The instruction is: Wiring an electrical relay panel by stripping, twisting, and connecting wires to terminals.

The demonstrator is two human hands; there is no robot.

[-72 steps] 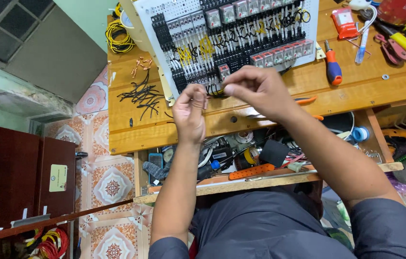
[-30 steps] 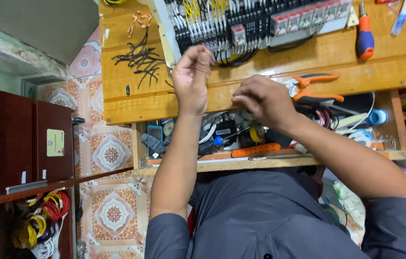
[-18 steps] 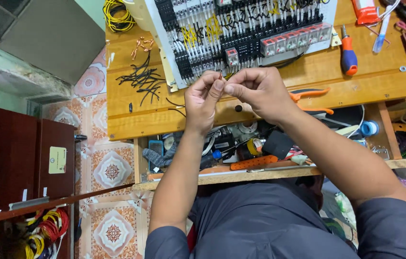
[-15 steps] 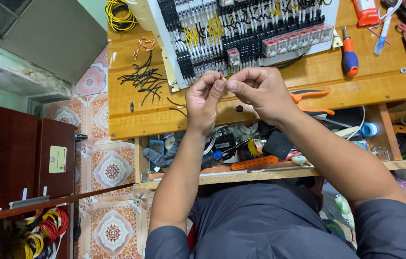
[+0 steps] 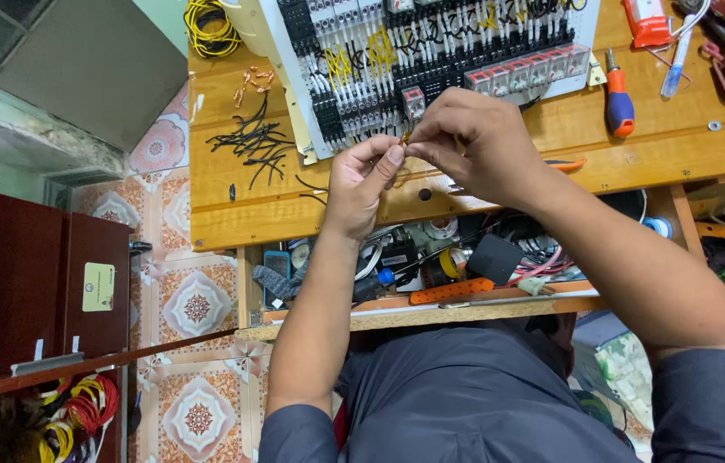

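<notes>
My left hand (image 5: 360, 182) and my right hand (image 5: 469, 141) meet over the wooden workbench (image 5: 234, 214), fingertips pinched together on a short thin wire (image 5: 405, 137) with a small copper-coloured end. Both hands hover just in front of a white wiring panel (image 5: 439, 43) packed with black terminal blocks, grey relays and yellow and black wires. The wire's lower part is hidden behind my fingers.
A pile of cut black wires (image 5: 251, 141) and copper lugs (image 5: 252, 79) lie left of the panel, a yellow wire coil (image 5: 208, 26) behind. An orange-handled screwdriver (image 5: 618, 105), pliers and other tools sit right. A cluttered lower shelf (image 5: 431, 257) holds tape and tools. Dark red cabinets (image 5: 28, 283) stand left.
My hands came up from the bench's front edge and joined near the panel, both pinching the small wire. The view shifted slightly as my head moved.
</notes>
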